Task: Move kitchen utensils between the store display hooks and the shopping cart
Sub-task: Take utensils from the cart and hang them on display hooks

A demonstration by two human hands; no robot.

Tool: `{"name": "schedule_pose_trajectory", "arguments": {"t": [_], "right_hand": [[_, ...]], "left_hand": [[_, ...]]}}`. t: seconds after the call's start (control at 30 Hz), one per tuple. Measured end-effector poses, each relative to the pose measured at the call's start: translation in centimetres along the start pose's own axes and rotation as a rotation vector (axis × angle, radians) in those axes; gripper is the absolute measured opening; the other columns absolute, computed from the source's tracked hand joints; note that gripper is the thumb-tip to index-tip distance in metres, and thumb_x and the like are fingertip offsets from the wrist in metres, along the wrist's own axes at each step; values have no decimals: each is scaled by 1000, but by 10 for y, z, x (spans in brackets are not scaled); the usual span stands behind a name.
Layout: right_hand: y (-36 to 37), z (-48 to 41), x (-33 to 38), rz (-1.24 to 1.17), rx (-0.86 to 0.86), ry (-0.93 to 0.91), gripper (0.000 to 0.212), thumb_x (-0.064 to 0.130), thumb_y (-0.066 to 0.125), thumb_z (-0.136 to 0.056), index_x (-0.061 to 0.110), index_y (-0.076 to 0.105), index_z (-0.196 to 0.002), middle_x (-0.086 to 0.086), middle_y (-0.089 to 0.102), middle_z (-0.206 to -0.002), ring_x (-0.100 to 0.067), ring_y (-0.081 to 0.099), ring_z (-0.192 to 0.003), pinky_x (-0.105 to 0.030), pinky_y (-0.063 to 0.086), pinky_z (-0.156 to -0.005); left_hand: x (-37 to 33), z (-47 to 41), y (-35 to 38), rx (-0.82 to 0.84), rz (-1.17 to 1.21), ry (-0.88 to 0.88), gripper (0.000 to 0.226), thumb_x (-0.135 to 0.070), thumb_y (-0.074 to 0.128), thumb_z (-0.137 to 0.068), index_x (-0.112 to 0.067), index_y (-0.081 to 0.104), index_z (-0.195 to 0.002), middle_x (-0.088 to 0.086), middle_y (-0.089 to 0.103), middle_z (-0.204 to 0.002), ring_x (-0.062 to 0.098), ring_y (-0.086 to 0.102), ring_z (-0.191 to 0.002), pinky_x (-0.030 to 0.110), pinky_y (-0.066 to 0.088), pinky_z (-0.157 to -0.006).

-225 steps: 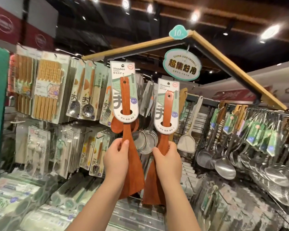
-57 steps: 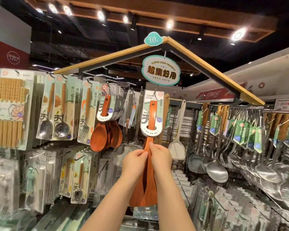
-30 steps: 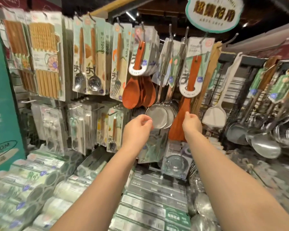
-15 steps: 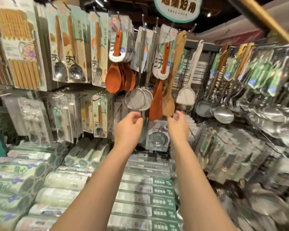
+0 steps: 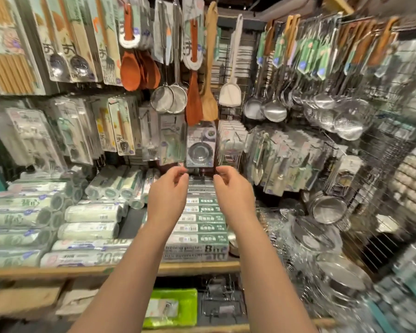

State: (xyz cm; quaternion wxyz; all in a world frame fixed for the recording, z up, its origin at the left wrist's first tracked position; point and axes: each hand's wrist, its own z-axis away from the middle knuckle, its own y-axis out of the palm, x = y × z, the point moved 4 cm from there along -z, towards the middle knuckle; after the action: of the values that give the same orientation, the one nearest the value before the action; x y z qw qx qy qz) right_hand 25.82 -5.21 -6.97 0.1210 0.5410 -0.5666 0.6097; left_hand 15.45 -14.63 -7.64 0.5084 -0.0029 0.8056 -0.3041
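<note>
**Wooden spatula on its hook, both hands empty below**

Red-brown and flat-bladed, the wooden spatula hangs upright from a display hook, its handle threaded through a white backing card. A paler wooden spatula hangs touching it on the right, and two round mesh strainers hang just beside it on the left. A cluster of red-brown wooden spoons is further left.

Both hands are raised well beneath the spatula's blade, and neither touches it. The left hand and the right hand face each other with a gap between them. Their fingers are loosely curled, thumbs near the fingertips, and hold nothing.

Between spatula and hands hangs a carded packaged strainer. The fingertips sit just under its lower corners; whether they touch it cannot be told.

Stacked green-and-white boxes lie on the wooden shelf behind the forearms. Steel ladles hang to the right.
</note>
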Motion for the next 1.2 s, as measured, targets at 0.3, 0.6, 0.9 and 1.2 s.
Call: {"name": "schedule_pose_trajectory", "arguments": {"t": [0.3,0.6,0.9,1.2], "right_hand": [[-43,172,-76,30,67,-40,23,23,46,-95,23,65,-108,1,68,-99,-17,59,-87,-29,42,-71],[63,328,-26,10,549,-198,18,25,46,-95,20,63,-101,-2,65,-86,-22,59,-82,-37,45,-71],[234,478,63,38,923,-377,16,25,47,-95,19,62,-97,-4,66,-84,-25,61,-81,-40,50,-70],[355,545,46,245,1231,-269,38,25,46,-96,18,42,-133,-7,56,-125,-28,53,-115,-38,43,-93]], "left_hand": [[-1,206,-20,-50,-95,-76,18,-28,49,-93,-23,66,-87,-4,54,-62,21,55,-72,31,32,-60],[101,355,-147,-186,-219,-436,23,-29,47,-96,-16,65,-96,5,65,-79,25,59,-80,33,43,-68],[240,473,-311,-436,-310,-803,21,-23,43,-98,-14,60,-104,7,61,-84,22,53,-73,25,31,-59],[380,508,-350,-321,-373,-1065,41,-22,43,-97,-13,37,-136,6,59,-89,23,54,-68,32,37,-50]]}}
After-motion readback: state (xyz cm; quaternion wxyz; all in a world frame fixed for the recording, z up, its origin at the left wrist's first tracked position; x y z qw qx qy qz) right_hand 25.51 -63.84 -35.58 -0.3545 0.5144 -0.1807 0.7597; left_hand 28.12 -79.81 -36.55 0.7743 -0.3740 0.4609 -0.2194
